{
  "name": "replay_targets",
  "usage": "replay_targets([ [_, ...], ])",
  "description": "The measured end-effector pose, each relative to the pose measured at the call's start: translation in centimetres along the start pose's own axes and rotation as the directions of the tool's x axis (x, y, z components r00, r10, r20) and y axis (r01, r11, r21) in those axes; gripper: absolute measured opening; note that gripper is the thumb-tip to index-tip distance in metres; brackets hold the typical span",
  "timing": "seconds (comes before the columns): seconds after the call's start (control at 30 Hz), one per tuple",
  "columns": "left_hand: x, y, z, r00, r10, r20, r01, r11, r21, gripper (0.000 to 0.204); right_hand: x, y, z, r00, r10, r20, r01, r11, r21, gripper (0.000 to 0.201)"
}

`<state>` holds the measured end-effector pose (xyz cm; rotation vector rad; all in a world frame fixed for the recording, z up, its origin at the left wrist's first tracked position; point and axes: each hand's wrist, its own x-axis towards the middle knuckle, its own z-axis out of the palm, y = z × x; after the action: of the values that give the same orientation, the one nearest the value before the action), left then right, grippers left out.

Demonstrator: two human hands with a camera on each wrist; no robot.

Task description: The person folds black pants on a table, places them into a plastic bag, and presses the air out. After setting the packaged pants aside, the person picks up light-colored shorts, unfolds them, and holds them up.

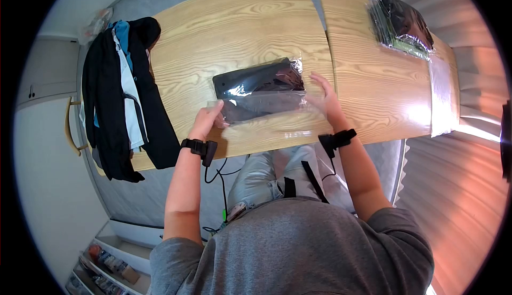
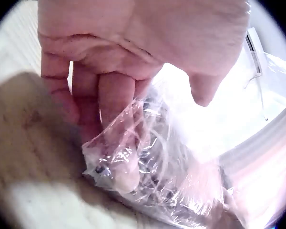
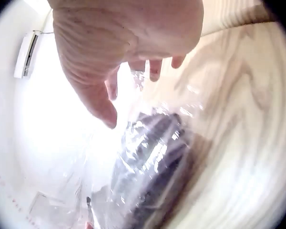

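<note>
A folded black garment in a clear plastic bag lies on the wooden table in front of me. Its clear flap spreads toward my body. My left hand is at the bag's left edge. In the left wrist view, its fingers touch the crinkled plastic and show through it, while the thumb stands apart. My right hand hovers at the bag's right end, fingers spread and thumb apart. The right wrist view shows the bagged dark garment below that hand, with nothing held.
Black, white and blue clothes lie draped over the table's left side. A second table adjoins on the right. It bears more bagged garments at the back and a flat clear plastic bag along its right edge.
</note>
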<state>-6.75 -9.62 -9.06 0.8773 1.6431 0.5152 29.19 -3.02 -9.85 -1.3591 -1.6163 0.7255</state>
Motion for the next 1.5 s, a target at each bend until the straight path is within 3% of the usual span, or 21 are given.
replay_targets([
  [0.07, 0.3, 0.6, -0.3, 1.0, -0.003, 0.026, 0.003, 1.0, 0.007, 0.068, 1.7, 0.1, -1.2, 0.948, -0.064, 0.313, 0.007, 0.983, 0.182, 0.025],
  [0.1, 0.4, 0.9, -0.4, 0.998, -0.047, 0.039, 0.047, 0.999, 0.003, 0.072, 2.6, -0.4, -1.6, 0.948, -0.063, 0.313, 0.005, 0.983, 0.183, 0.025],
  [0.13, 0.6, 1.1, -0.6, 0.995, -0.091, 0.051, 0.091, 0.996, 0.001, 0.075, 3.5, -0.9, -2.1, 0.846, 0.122, 0.519, -0.274, 0.935, 0.227, 0.025],
  [0.17, 1.7, 0.1, -0.8, 0.98, -0.19, 0.063, 0.193, 0.98, -0.053, 0.076, 4.3, -1.1, -2.2, 0.662, 0.257, 0.704, -0.535, 0.819, 0.205, 0.026],
  [0.2, 2.1, -0.1, -1.0, 0.98, -0.19, 0.066, 0.193, 0.98, -0.049, 0.076, 5.0, -0.6, -1.9, 0.664, 0.26, 0.701, -0.537, 0.818, 0.206, 0.026],
  [0.27, 2.5, -0.1, -1.0, 0.979, -0.197, 0.056, 0.196, 0.98, 0.029, 0.075, 6.2, 0.1, -0.9, 0.551, 0.487, 0.678, -0.722, 0.685, 0.095, 0.033],
  [0.3, 2.6, -0.1, -1.0, 0.979, -0.197, 0.056, 0.196, 0.98, 0.031, 0.075, 6.1, -0.6, -0.4, 0.592, 0.54, 0.599, -0.724, 0.682, 0.101, 0.039],
  [0.43, 2.4, -1.1, -0.7, 0.982, -0.184, 0.026, 0.185, 0.983, -0.008, 0.07, 5.9, 1.8, 1.3, 0.555, 0.63, 0.544, -0.807, 0.566, 0.167, 0.04],
  [0.53, 1.2, -1.1, -0.3, 0.995, -0.101, -0.004, 0.1, 0.991, -0.092, 0.071, 4.4, 1.3, 0.6, 0.654, 0.628, 0.423, -0.757, 0.546, 0.359, 0.038],
  [0.6, 0.6, -0.9, 0.0, 0.999, -0.041, -0.03, 0.038, 0.992, -0.122, 0.075, 0.4, 1.1, -0.5, 0.795, 0.59, 0.14, -0.597, 0.718, 0.358, 0.035],
  [0.63, 0.5, -1.0, 0.1, 0.998, -0.028, -0.061, 0.023, 0.996, -0.091, 0.074, -1.6, 1.9, -0.8, 0.837, 0.537, 0.111, -0.545, 0.794, 0.27, 0.03],
  [0.77, 0.4, -1.2, 0.3, 0.994, -0.027, -0.106, 0.02, 0.998, -0.061, 0.073, -5.0, 2.5, -0.1, 0.832, 0.521, 0.191, -0.54, 0.839, 0.062, 0.025],
  [0.97, -2.0, -1.7, 1.7, 0.966, 0.24, -0.095, -0.249, 0.963, -0.102, 0.047, -3.8, -0.3, 1.0, 0.801, 0.598, 0.003, -0.579, 0.775, 0.253, 0.027],
  [1.1, -2.3, -2.4, 3.5, 0.982, 0.099, -0.162, -0.135, 0.963, -0.233, 0.036, -5.0, 0.0, 0.7, 0.792, 0.607, -0.069, -0.599, 0.794, 0.103, 0.028],
  [1.2, -2.1, -2.4, 4.5, 0.981, 0.042, -0.189, -0.096, 0.953, -0.286, 0.037, -4.6, -0.4, 0.8, 0.71, 0.702, -0.052, -0.696, 0.711, 0.1, 0.023],
  [1.27, -2.0, -2.5, 4.8, 0.979, 0.029, -0.203, -0.093, 0.945, -0.314, 0.036, -4.8, 0.8, 1.4, 0.819, 0.449, -0.358, -0.555, 0.779, -0.292, 0.02],
  [1.3, -2.0, -2.5, 4.8, 0.976, 0.015, -0.217, -0.086, 0.943, -0.32, 0.036, -4.7, -0.4, 1.6, 0.819, 0.448, -0.358, -0.553, 0.781, -0.291, 0.02],
  [1.37, -1.9, -2.5, 4.8, 0.972, 0.005, -0.234, -0.084, 0.941, -0.327, 0.035, -4.3, -4.9, 2.8, 0.971, 0.178, -0.16, -0.203, 0.966, -0.158, 0.026],
  [1.4, -1.9, -2.7, 4.8, 0.97, 0.034, -0.243, -0.104, 0.954, -0.283, 0.035, -3.8, -6.2, 3.7, 0.999, 0.024, 0.031, -0.015, 0.963, -0.268, 0.031],
  [1.43, -2.0, -2.6, 4.9, 0.966, 0.064, -0.25, -0.125, 0.963, -0.238, 0.035, -3.6, -7.1, 4.6, 0.966, -0.111, 0.234, 0.188, 0.923, -0.336, 0.035],
  [1.5, -2.2, -2.4, 5.0, 0.969, 0.037, -0.243, -0.105, 0.956, -0.273, 0.034, -2.9, -7.5, 6.9, 0.956, -0.161, 0.246, 0.254, 0.874, -0.413, 0.036],
])
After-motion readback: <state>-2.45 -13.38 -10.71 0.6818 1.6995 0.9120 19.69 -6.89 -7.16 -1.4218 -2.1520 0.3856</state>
